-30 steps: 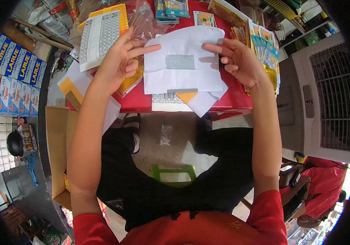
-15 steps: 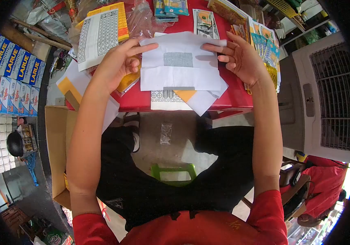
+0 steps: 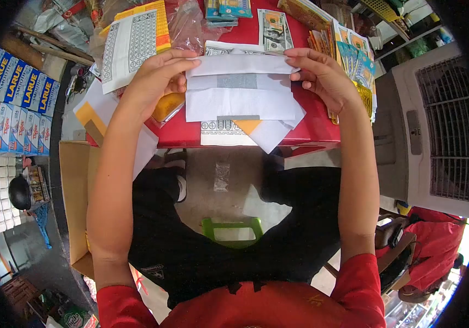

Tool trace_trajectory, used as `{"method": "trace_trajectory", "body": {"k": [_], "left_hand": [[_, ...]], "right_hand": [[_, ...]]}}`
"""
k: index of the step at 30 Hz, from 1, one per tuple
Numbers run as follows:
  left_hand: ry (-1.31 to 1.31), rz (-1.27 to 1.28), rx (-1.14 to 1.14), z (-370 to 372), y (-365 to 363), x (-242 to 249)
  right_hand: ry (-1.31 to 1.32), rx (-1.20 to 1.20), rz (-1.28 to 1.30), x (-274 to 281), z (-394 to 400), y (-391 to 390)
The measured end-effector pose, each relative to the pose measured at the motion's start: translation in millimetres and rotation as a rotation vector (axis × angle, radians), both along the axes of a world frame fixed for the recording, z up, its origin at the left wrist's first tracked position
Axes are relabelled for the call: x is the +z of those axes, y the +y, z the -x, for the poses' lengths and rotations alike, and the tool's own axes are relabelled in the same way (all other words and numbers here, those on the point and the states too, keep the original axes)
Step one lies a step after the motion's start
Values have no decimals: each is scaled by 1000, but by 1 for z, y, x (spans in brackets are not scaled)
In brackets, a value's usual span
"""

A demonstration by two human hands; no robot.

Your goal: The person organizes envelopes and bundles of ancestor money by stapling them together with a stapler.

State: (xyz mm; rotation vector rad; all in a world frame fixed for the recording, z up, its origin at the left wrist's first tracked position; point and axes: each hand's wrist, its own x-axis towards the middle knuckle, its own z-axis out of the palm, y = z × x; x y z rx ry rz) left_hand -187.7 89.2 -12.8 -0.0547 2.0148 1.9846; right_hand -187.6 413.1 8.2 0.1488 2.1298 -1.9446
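A white sheet of paper [image 3: 240,101] with a grey patch lies before me, its near edge and its far edge both folded inward. My left hand [image 3: 166,76] pinches the left end of the far fold between thumb and fingers. At the right end of that fold, my right hand [image 3: 319,74] pinches the paper the same way. Beneath it are more sheets, including a white one with an orange patch [image 3: 248,127] and a black-patterned one [image 3: 220,131]. Beyond the fold, a printed dollar note [image 3: 274,30] rests on the red table [image 3: 322,128].
Patterned paper [image 3: 131,49] and clear plastic [image 3: 186,24] lie at the back left. Blue note bundles [image 3: 228,10] sit at the back, and a stack of colourful papers [image 3: 354,60] stands right. A cardboard box [image 3: 74,202] is left of my legs, an air cooler [image 3: 442,128] right.
The far edge of the white sheet has come over toward me, forming a flat fold. Both hands have closed on its ends, their fingers no longer stretched out.
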Motion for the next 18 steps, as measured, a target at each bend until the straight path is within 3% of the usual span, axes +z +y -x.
{"method": "trace_trajectory", "body": {"k": [13, 18], "left_hand": [[208, 293, -19, -7, 3, 5], [304, 338, -42, -4, 1, -5]], "right_hand": [[139, 145, -294, 6, -8, -4], [255, 186, -576, 10, -14, -7]]}}
